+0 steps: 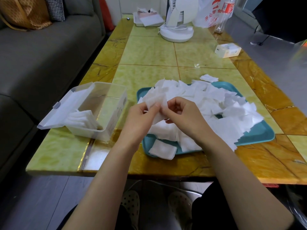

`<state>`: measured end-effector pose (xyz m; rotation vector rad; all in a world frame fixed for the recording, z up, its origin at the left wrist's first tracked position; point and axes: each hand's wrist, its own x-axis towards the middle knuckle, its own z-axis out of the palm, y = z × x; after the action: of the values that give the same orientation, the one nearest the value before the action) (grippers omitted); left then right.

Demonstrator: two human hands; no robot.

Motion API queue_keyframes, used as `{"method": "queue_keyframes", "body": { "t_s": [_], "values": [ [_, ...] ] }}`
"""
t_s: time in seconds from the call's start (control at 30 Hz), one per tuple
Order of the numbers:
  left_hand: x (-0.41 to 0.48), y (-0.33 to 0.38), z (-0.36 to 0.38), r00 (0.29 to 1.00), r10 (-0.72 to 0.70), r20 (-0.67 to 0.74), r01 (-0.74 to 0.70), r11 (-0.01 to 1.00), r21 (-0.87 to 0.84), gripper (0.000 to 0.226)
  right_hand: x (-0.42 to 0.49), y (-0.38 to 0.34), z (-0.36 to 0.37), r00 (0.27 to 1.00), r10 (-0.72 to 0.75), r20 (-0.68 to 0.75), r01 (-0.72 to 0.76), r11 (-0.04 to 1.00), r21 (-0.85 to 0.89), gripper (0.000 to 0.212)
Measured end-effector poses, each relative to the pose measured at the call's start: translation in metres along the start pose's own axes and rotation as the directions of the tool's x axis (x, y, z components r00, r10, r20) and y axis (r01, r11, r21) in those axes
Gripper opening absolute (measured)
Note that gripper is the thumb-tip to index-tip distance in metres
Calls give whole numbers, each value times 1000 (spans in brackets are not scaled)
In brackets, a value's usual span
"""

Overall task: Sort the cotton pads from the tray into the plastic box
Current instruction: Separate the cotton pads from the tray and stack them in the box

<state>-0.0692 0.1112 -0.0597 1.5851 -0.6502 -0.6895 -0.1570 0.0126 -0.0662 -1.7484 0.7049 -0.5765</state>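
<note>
Over the tray's left edge, left hand [141, 117]: thumb and fingers pinch a small bunch of cotton pads [156, 99], held up off the heap.
Right hand [183, 117]: fingers curled, pinching the same bunch from its right side.
Heap of pads [216, 100]: loose and jumbled, covering most of the teal tray [259, 132], some hanging over its near edge.
Stray pad [209, 78]: on the table [149, 52], just beyond the tray's far edge.
Plastic box [114, 98]: left of the tray by the table's left edge, lid [66, 105] swung open; a row of pads [80, 118] stands on edge at its near end.
Fan [177, 33]: white, at the table's far end.
</note>
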Motion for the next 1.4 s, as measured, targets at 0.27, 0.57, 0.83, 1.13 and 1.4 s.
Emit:
{"method": "queue_keyframes", "body": {
  "t_s": [0.27, 0.57, 0.83, 1.13, 1.4],
  "values": [
    [7, -4, -9, 981, -37, -188, 34, 999, -19, 26, -14, 15, -9, 907, 116, 405, 149, 810, -566, 36],
    [12, -10, -11, 978, -52, -203, 57, 998, 22, 26, -16, 20, -8, 789, 151, 595, 254, 802, -540, 19],
    [15, -13, -13, 982, -46, -184, 54, 998, 40, 18, -16, 21, -10, 758, 187, 625, 236, 814, -531, 12],
    [13, -14, -12, 982, -18, -187, 32, 997, 69, 15, -7, 11, -16, 973, -33, 229, 97, 957, -274, 8],
    [8, -10, -5, 991, -134, -19, 130, 985, -117, 19, -2, 8, -12, 998, 44, 39, -44, 999, -11, 7]
  ]
}}
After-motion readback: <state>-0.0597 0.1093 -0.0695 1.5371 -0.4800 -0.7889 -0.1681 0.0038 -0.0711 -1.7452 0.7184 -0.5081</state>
